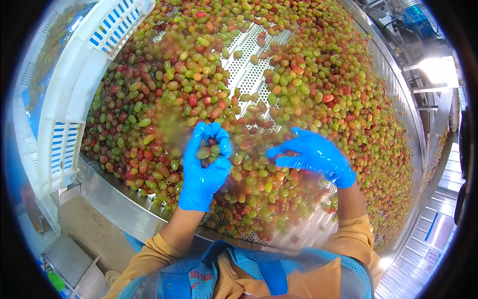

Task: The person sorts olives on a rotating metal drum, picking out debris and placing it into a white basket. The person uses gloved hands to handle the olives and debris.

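Observation:
Red and green grapes (209, 89) cover a perforated metal conveyor (242, 63) in front of me. My left hand (207, 164), in a wet blue glove, is turned palm up with its fingers curled around several grapes (204, 152), one of them dark. To its right, my right hand (313, 155), also in a blue glove, hovers over the grapes with its fingers apart, pointing left. No grape shows between those fingers, though its palm is hidden. Blurred spots cover some of the grapes near both hands.
White slotted plastic crates (71, 97) stand along the left side. A metal rim (119, 202) borders the conveyor nearest me, and a metal side wall (396, 71) rises at the right. Below the crates, at lower left, is a grey metal box (67, 258).

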`<state>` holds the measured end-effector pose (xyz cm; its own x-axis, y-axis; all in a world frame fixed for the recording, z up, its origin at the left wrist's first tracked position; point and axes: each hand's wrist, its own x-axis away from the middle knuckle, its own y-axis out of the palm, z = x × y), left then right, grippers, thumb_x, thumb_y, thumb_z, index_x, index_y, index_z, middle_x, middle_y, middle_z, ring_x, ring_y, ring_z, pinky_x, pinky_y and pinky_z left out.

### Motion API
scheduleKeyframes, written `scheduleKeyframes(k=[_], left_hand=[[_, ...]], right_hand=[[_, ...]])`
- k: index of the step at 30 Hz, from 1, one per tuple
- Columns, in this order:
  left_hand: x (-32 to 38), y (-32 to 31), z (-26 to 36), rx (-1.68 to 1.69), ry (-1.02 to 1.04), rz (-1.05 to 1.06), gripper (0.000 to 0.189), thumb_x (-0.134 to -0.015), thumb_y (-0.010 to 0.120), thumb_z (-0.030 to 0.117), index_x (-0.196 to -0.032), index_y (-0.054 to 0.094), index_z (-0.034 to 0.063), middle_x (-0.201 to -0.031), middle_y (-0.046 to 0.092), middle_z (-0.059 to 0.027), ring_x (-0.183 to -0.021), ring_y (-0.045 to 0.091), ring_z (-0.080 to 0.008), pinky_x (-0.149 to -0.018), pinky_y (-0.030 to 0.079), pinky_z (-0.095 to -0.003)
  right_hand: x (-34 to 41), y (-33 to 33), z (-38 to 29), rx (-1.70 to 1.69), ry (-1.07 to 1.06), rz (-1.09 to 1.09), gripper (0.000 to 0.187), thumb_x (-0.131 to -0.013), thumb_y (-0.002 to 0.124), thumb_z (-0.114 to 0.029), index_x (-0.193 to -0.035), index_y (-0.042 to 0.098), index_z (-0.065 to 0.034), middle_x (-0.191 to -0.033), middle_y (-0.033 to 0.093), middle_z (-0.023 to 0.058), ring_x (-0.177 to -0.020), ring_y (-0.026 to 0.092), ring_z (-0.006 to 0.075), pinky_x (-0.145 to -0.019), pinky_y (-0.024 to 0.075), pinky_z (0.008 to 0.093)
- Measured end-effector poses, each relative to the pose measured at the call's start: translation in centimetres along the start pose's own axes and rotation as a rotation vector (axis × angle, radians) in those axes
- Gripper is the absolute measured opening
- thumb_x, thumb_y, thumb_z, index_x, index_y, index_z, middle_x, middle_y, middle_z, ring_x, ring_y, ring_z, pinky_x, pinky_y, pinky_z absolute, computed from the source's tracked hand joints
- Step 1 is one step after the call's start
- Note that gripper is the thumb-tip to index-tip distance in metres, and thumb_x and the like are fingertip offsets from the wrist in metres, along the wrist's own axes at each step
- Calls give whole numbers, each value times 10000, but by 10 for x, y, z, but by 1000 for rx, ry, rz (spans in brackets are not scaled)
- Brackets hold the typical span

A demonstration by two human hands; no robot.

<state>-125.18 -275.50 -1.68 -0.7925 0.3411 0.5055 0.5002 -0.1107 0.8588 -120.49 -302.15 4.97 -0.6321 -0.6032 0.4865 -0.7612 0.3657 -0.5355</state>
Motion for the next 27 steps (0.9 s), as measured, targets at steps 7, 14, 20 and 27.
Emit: scheduleKeyframes(k=[7, 14, 20, 27], left_hand=[[1, -4, -5, 15, -3, 30, 149, -992, 612, 300, -950, 647, 162, -915, 655, 1, -780, 618, -131, -475, 428, -219], [-4, -3, -27, 35, 65, 85, 343, -1035, 543, 375, -1057, 648, 48, -915, 626, -57, -754, 593, -176, -457, 403, -242], [5, -4, -38, -184, 61, 47, 166, -1010, 586, 224, -1019, 631, 65, -896, 619, -62, -805, 590, -188, -610, 486, -280], [23, -23, -55, -1028, 382, -224, 630, -892, 621, -45, -1476, 396, 22, -1271, 561, -75, -1103, 571, -159, -915, 498, -296]], right_hand=[[-53, -72, 28, 47, 137, 755, 291, -955, 624, -350, -1106, 714, -118, -904, 713, 127, -808, 676, 244, -750, 522, 379], [-77, -69, 100, 194, 173, 711, 171, -889, 644, -176, -1028, 682, -85, -845, 662, 125, -745, 613, 260, -692, 483, 388], [-48, -23, 17, -715, 47, 651, 213, -922, 684, -208, -1029, 717, -27, -942, 680, 17, -869, 604, 118, -799, 478, 290], [-22, 16, -44, -664, 73, 232, 232, -937, 674, -220, -1071, 722, -37, -948, 670, 26, -857, 608, 117, -762, 490, 271]])
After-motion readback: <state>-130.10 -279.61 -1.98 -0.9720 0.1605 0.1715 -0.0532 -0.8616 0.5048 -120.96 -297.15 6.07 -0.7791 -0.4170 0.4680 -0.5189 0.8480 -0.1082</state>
